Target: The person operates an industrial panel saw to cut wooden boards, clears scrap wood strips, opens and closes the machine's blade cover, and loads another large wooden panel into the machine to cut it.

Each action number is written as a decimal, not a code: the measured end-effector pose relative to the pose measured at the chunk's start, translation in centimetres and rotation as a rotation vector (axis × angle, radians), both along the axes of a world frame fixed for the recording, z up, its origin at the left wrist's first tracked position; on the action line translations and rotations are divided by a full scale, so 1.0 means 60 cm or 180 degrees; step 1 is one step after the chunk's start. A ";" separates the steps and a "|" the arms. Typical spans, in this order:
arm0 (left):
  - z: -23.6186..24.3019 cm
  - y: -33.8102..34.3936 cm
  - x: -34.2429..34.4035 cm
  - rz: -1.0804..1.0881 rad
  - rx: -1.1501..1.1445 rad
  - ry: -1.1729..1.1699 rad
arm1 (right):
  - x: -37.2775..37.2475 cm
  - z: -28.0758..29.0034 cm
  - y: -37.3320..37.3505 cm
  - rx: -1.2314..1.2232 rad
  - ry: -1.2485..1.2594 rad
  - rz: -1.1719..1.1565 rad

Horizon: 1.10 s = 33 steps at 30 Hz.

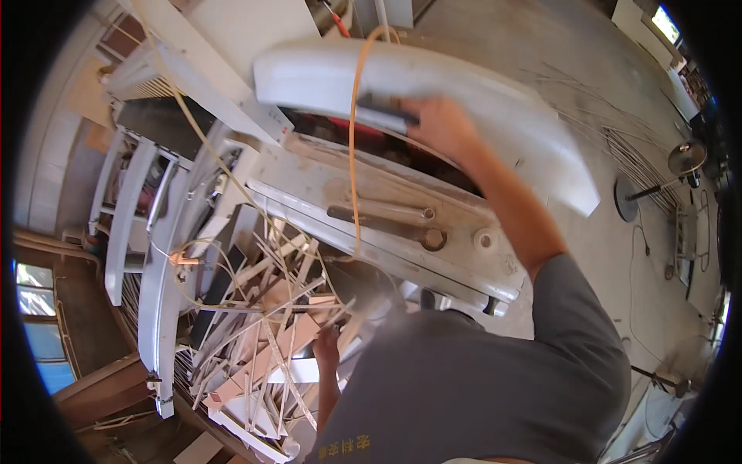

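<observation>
My right hand [444, 131] reaches out over a long white machine with its curved cover raised [433, 73]. In its closed fingers is a dark, elongated thing [386, 110], blurred by motion, its kind unclear. Below that hand, the cover's opening shows dark and red parts inside. On the dusty machine top [309, 174] lie a silver wrench [394, 209] and a darker, flat wrench [386, 226] with a ring end. Low beside my body, my left hand [327, 346] is near a heap of wood offcuts [270, 332]; its fingers are too small and partly hidden to read.
A yellow hose [353, 155] hangs across the machine. White machine housings [162, 271] stand at the left, with an orange hose fitting [184, 259] nearby. A stand fan [686, 158] and thin rods [641, 170] are on the floor at the right.
</observation>
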State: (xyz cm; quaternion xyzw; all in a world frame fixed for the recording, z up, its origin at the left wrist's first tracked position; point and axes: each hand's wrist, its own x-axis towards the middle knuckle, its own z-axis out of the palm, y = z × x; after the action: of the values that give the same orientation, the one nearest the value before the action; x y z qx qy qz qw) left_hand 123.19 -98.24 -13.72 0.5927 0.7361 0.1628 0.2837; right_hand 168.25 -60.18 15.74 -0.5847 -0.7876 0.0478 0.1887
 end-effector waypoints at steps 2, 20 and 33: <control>0.004 0.066 0.005 -0.0259 0.0910 -0.0195 | 0.023 0.056 0.056 0.0536 -0.0104 -0.0050; 0.308 0.604 0.124 0.0022 0.2193 -0.1179 | 0.104 0.104 0.138 0.1251 0.0624 -0.0232; 0.398 0.598 0.302 -0.1471 0.2370 -0.1665 | 0.154 0.168 0.220 0.1740 0.0462 -0.0864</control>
State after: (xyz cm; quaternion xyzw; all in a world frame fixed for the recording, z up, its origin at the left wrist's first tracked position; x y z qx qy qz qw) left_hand 141.31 -62.35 10.15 0.7403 0.3822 0.4900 0.2565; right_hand 177.50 -47.01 25.81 -0.6072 -0.6704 -0.1498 0.3993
